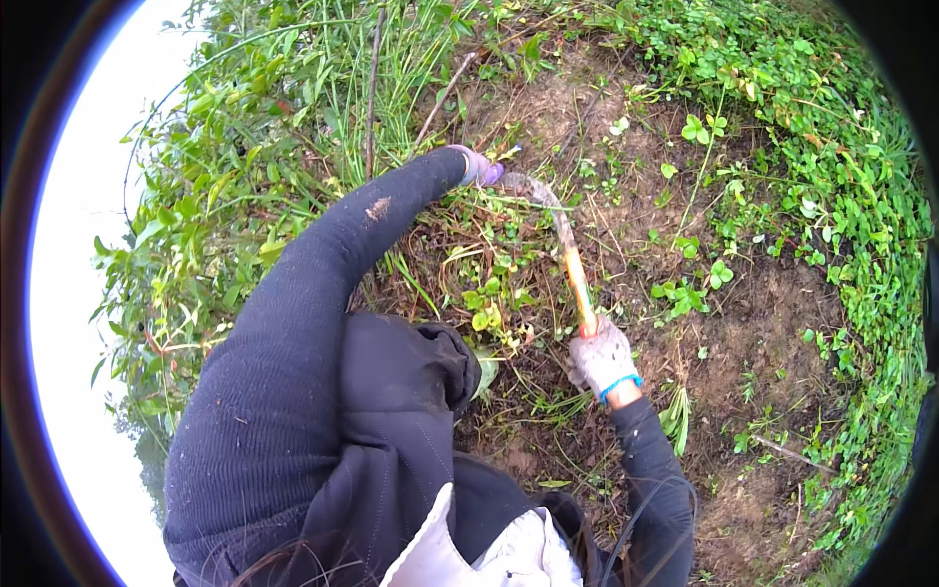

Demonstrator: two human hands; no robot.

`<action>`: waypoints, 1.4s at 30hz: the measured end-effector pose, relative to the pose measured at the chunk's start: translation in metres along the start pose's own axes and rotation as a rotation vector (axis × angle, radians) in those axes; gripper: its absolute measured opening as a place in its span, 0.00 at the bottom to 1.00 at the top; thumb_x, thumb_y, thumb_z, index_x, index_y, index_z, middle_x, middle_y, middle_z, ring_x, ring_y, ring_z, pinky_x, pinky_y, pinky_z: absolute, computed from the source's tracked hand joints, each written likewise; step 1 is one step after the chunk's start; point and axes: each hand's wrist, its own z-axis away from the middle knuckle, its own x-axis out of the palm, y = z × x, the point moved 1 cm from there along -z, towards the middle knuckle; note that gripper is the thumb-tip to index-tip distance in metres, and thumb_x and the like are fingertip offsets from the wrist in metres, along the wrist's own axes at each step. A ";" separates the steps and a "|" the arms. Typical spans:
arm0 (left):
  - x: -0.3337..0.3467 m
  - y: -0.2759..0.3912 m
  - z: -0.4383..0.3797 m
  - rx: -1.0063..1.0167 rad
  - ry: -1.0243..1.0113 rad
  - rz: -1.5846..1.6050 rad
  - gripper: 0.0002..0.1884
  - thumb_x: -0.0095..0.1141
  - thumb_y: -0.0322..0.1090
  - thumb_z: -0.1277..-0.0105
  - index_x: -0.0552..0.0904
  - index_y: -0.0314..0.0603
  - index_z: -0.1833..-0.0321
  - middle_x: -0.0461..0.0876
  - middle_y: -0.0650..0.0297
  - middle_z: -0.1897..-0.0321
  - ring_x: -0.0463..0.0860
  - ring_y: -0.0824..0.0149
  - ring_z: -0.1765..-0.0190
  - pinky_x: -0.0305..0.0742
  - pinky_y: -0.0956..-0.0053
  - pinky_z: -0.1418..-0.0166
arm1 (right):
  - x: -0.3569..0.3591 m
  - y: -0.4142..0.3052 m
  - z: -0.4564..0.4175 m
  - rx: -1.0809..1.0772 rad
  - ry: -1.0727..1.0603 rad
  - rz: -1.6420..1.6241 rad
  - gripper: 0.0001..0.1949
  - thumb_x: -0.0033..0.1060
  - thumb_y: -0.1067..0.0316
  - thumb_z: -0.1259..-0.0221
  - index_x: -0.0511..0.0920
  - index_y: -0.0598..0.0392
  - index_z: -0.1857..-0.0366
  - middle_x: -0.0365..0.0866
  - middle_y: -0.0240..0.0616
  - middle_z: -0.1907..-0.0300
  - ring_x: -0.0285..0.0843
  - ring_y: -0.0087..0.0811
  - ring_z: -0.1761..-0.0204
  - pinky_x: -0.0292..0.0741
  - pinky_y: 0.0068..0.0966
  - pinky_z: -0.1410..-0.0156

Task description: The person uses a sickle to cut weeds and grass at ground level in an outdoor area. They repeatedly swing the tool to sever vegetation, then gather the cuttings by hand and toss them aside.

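Observation:
My right hand, in a soiled white glove with a blue cuff, grips the orange-and-yellow handle of a sickle. The sickle's curved blade is dirty and bends toward the left, its tip end close to my left hand. My left hand wears a pinkish glove with purple fingers and reaches down among the weeds. The forearm and low plants partly hide it, so I cannot tell what its fingers hold. A thin green stem lies across the blade.
Dense leafy plants and tall grass rise on the left. Clover-like ground cover borders the right. Between them lies brown soil with scattered weeds. Woody sticks stand near my left hand. My bent knee is below that arm.

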 end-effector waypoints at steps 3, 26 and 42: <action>0.004 0.005 0.031 0.117 -0.095 -0.079 0.43 0.31 0.71 0.34 0.80 0.32 0.48 0.81 0.46 0.50 0.80 0.49 0.47 0.70 0.56 0.39 | 0.005 0.009 -0.006 0.101 0.052 -0.363 0.08 0.53 0.71 0.47 0.71 0.58 0.63 0.75 0.42 0.76 0.78 0.35 0.78 0.76 0.32 0.72; 0.123 -0.047 0.243 -0.045 0.051 0.022 0.24 0.55 0.59 0.40 0.85 0.47 0.54 0.84 0.50 0.69 0.84 0.50 0.65 0.79 0.60 0.60 | 0.010 0.047 0.044 -0.075 0.111 0.044 0.10 0.54 0.68 0.48 0.72 0.60 0.64 0.75 0.44 0.77 0.77 0.40 0.79 0.78 0.35 0.69; 0.006 0.036 0.149 0.128 0.638 0.118 0.38 0.51 0.54 0.33 0.56 0.38 0.28 0.69 0.46 0.35 0.76 0.52 0.39 0.72 0.61 0.36 | 0.010 0.070 0.060 -0.226 0.172 0.237 0.09 0.52 0.70 0.44 0.69 0.58 0.61 0.76 0.39 0.75 0.80 0.33 0.78 0.77 0.28 0.74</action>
